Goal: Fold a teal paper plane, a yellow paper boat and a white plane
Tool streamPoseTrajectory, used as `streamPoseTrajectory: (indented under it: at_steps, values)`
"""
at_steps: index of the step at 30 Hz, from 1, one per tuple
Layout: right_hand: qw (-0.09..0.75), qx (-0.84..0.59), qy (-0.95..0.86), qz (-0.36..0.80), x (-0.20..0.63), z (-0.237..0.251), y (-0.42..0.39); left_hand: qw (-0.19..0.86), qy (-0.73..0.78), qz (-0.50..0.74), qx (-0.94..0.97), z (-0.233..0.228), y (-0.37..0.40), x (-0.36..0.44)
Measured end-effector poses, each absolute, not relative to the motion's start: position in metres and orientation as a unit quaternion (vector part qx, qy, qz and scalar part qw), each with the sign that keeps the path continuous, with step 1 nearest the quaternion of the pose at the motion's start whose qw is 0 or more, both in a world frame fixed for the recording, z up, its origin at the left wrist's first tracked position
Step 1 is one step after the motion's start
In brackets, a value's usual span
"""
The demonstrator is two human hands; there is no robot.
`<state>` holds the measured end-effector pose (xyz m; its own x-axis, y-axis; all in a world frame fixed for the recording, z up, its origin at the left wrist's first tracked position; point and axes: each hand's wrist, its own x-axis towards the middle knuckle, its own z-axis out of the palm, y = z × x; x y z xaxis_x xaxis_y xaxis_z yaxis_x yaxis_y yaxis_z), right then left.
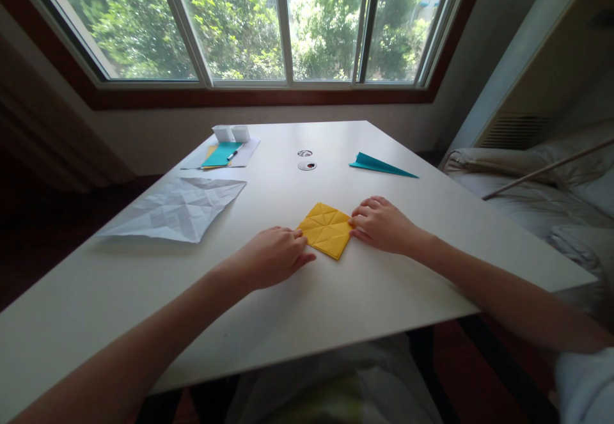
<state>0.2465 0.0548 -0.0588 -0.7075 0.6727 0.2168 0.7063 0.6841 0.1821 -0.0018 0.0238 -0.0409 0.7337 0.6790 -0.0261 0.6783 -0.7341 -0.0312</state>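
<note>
While yellow paper [327,231] is lying on the tabletop [288,328], already folded and creased, my left fingers [295,235] are touching one corner, thumb [307,258] apart; right fingers [361,220], the opposite, pinch unclear. I'm not seeing what folds remain.

Finding no readable text, label, brand, number or sign. Noting dark markings on the farther round disc [304,153] and a dark and reddish mark on the nearer round disc [307,165], both lying on the white table [268,200]; appearing too small to make out as lettering or picture.
</note>
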Motion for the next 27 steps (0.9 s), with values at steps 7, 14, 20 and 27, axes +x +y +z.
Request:
streamPoseTrajectory:
  at_steps: [7, 14, 20, 27]
  values:
    - [0.100, -0.256, -0.961, -0.025, 0.235, -0.066, 0.046, 0.014, -0.366, -0.001, -0.931, -0.040, 0.026, -0.003]
    - [0.105, -0.226, -0.968, 0.031, 0.240, -0.066, 0.054, 0.035, -0.407, -0.021, -0.912, -0.042, 0.044, -0.014]
    - [0.118, -0.234, -0.964, 0.039, 0.240, -0.069, 0.055, 0.051, -0.526, -0.081, -0.845, -0.055, 0.055, -0.017]
    - [0.107, -0.251, -0.962, 0.012, 0.236, -0.071, 0.053, -0.061, -0.523, -0.162, -0.834, -0.065, 0.060, -0.016]
